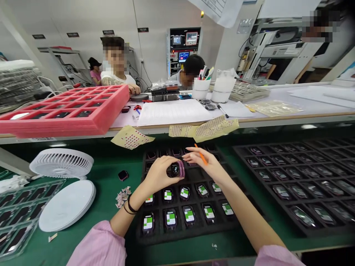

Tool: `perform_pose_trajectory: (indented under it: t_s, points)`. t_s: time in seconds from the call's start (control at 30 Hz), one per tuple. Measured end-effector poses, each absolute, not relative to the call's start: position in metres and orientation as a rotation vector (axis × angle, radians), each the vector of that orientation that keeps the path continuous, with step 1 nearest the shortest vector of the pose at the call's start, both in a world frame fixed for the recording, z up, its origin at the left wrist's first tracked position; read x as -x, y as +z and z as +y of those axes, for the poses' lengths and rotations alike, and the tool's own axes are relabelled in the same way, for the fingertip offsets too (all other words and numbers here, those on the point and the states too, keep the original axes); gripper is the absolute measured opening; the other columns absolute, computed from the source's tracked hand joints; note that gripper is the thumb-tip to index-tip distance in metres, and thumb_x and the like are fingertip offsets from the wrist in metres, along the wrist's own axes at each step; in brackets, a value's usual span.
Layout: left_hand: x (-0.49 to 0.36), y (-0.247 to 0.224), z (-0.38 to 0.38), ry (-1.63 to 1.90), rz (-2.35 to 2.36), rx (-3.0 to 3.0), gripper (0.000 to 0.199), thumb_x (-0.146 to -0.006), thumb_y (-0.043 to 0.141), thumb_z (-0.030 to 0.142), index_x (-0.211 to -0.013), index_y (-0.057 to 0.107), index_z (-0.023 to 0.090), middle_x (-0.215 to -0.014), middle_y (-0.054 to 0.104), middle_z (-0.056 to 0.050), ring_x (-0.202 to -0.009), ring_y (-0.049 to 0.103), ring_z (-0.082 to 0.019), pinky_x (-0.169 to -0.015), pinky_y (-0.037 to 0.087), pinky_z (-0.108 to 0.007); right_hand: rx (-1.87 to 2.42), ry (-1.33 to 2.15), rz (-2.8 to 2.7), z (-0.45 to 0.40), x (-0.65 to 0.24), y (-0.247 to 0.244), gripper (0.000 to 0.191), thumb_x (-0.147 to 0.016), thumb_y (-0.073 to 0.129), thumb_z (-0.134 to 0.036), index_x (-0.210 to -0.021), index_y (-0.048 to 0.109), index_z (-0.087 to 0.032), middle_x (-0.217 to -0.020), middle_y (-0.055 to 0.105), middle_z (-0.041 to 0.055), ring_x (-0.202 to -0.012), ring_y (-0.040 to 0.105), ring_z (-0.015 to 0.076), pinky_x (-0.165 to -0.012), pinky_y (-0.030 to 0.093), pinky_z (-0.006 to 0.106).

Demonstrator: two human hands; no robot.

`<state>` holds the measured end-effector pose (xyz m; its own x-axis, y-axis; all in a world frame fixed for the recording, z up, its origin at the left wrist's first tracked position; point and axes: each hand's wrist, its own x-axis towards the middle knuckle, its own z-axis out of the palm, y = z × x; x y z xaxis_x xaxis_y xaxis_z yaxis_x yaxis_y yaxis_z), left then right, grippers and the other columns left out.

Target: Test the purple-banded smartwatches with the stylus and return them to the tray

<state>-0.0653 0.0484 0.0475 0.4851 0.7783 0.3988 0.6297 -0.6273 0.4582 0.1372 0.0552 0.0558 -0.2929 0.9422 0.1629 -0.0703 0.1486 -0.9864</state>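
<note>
Between its thumb and fingers, my left hand (161,170) holds a purple-edged watch (176,169) above a black foam tray (177,236). Just right of that watch is my right hand (206,162), with an orange stick (202,154) held in it and some fingers reaching toward the watch. Watches with lit green and white screens (171,217) sit in the tray's front compartments. Darker ones lie in the back row, partly hidden by my hands.
A white fan (66,205) stands at left, beside clear plastic trays (20,221). One watch (123,175) and paper scraps (122,197) lie on the green mat. Another black tray (291,177) is at right. Red foam (111,114) rests on the shelf; people sit beyond.
</note>
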Motion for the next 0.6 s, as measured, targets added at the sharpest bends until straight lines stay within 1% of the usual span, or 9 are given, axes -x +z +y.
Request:
perform_pose_trajectory:
  t_s: [0.07, 0.13, 0.23, 0.33, 0.4, 0.43, 0.47, 0.53, 0.6]
  points:
    - [0.064, 0.042, 0.053, 0.554, 1.374, -2.474, 0.037, -0.071, 0.073, 0.031, -0.104, 0.064, 0.018, -0.108, 0.069, -0.008, -0.101, 0.063, -0.026, -0.089, 0.047, -0.038, 0.938, 1.254, -1.506, 0.057, -0.145, 0.058, 0.036, -0.089, 0.051, -0.045, -0.113, 0.058, -0.019, -0.091, 0.07, 0.0065, -0.083, 0.068, 0.018, -0.08, 0.053, 0.035]
    - [0.062, 0.035, 0.059, 0.274, 1.494, -2.471, 0.035, -0.07, 0.072, 0.027, -0.103, 0.065, 0.017, -0.106, 0.069, -0.009, -0.101, 0.063, -0.028, -0.087, 0.047, -0.037, 0.986, 1.11, -1.728, 0.058, -0.151, 0.06, 0.037, -0.093, 0.042, -0.043, -0.114, 0.058, -0.017, -0.086, 0.069, 0.0053, -0.078, 0.068, 0.0172, -0.074, 0.054, 0.032]
    - [0.061, 0.026, 0.063, 0.008, 1.561, -2.467, 0.034, -0.068, 0.068, 0.025, -0.101, 0.066, 0.017, -0.107, 0.069, -0.01, -0.103, 0.064, -0.029, -0.086, 0.047, -0.034, 1.099, 0.772, -2.094, 0.053, -0.155, 0.059, 0.033, -0.094, 0.04, -0.036, -0.111, 0.062, -0.016, -0.083, 0.068, 0.0027, -0.08, 0.067, 0.0172, -0.076, 0.051, 0.03]
    - [0.065, 0.019, 0.066, -0.069, 1.548, -2.481, 0.033, -0.071, 0.061, 0.026, -0.103, 0.065, 0.018, -0.11, 0.067, -0.01, -0.1, 0.065, -0.029, -0.081, 0.049, -0.034, 1.269, 0.563, -2.184, 0.05, -0.152, 0.047, 0.018, -0.085, 0.054, -0.023, -0.093, 0.068, -0.015, -0.075, 0.068, 0.0005, -0.082, 0.067, 0.0213, -0.08, 0.049, 0.034]
    - [0.07, 0.01, 0.074, -0.108, 1.509, -2.489, 0.034, -0.072, 0.056, 0.029, -0.103, 0.065, 0.018, -0.112, 0.066, -0.01, -0.101, 0.065, -0.029, -0.08, 0.05, -0.035, 1.403, 0.448, -2.207, 0.053, -0.151, 0.033, 0.007, -0.075, 0.062, -0.013, -0.076, 0.068, -0.016, -0.066, 0.066, -0.0014, -0.077, 0.068, 0.0224, -0.075, 0.05, 0.033]
    - [0.073, 0.005, 0.079, -0.105, 1.496, -2.494, 0.036, -0.072, 0.055, 0.032, -0.104, 0.065, 0.02, -0.114, 0.065, -0.01, -0.103, 0.064, -0.029, -0.081, 0.05, -0.035, 1.464, 0.399, -2.204, 0.056, -0.152, 0.025, 0.008, -0.072, 0.063, -0.011, -0.068, 0.066, -0.016, -0.062, 0.064, -0.0018, -0.074, 0.068, 0.0222, -0.073, 0.05, 0.032]
    - [0.075, -0.001, 0.085, -0.097, 1.501, -2.505, 0.04, -0.072, 0.055, 0.035, -0.107, 0.065, 0.02, -0.116, 0.065, -0.01, -0.105, 0.064, -0.03, -0.082, 0.05, -0.037, 1.517, 0.347, -2.188, 0.058, -0.155, 0.017, 0.011, -0.073, 0.062, -0.011, -0.065, 0.066, -0.017, -0.061, 0.065, -0.0013, -0.074, 0.068, 0.0224, -0.073, 0.05, 0.032]
    - [0.078, -0.012, 0.095, -0.037, 1.537, -2.54, 0.052, -0.067, 0.058, 0.04, -0.115, 0.062, 0.02, -0.12, 0.063, -0.011, -0.111, 0.06, -0.032, -0.087, 0.05, -0.041, 1.557, 0.204, -2.206, 0.057, -0.164, 0.004, 0.012, -0.078, 0.058, -0.015, -0.072, 0.067, -0.02, -0.071, 0.069, -0.0001, -0.078, 0.067, 0.0225, -0.075, 0.05, 0.032]
    - [0.078, -0.018, 0.099, 0.092, 1.528, -2.571, 0.056, -0.069, 0.055, 0.047, -0.119, 0.06, 0.021, -0.122, 0.063, -0.011, -0.113, 0.059, -0.033, -0.086, 0.051, -0.043, 1.587, 0.144, -2.297, 0.044, -0.174, -0.004, 0.017, -0.08, 0.055, -0.018, -0.088, 0.069, -0.023, -0.088, 0.071, 0.0019, -0.084, 0.066, 0.0234, -0.079, 0.05, 0.035]
